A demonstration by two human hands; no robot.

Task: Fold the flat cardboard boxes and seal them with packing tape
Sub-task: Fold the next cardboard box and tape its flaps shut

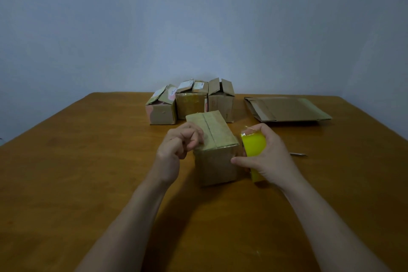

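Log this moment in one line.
left hand: curled against closed brown cardboard box | right hand: grips yellow packing tape roll

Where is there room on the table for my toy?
The bare table left of the left hand, and the right side nearer than the thin tool. It is crowded around the box, tape roll, folded boxes and flat cardboard.

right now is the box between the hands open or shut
Shut: both top flaps of the cardboard box lie flat, meeting along a centre seam.
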